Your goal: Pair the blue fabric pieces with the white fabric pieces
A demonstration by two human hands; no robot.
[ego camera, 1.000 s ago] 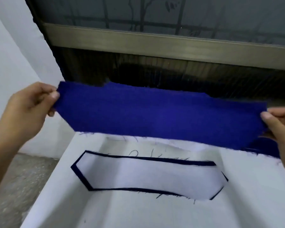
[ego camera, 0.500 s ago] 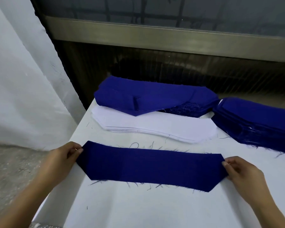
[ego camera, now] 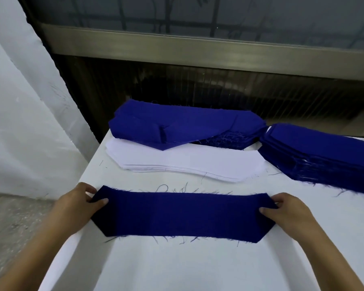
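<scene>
A long blue fabric piece (ego camera: 183, 215) with angled ends lies flat on the white table (ego camera: 177, 265), covering the white piece seen earlier. My left hand (ego camera: 80, 204) pinches its left end, thumb on top. My right hand (ego camera: 286, 211) pinches its right end the same way. Behind it lies a stack of white fabric pieces (ego camera: 187, 162). A pile of blue pieces (ego camera: 177, 124) sits at the table's far edge, partly over the white stack. Another stack of blue pieces (ego camera: 324, 152) lies at the right.
The table's left edge runs close to my left hand, with grey floor (ego camera: 13, 223) below. A white wall (ego camera: 19, 101) stands at the left. A dark window panel and metal sill (ego camera: 198, 47) rise behind the table. Loose blue threads lie around the piece.
The blue piece was held up in the air, then came down flat over the white piece on the table. Both hands have since drawn it a little nearer and keep hold of its ends.
</scene>
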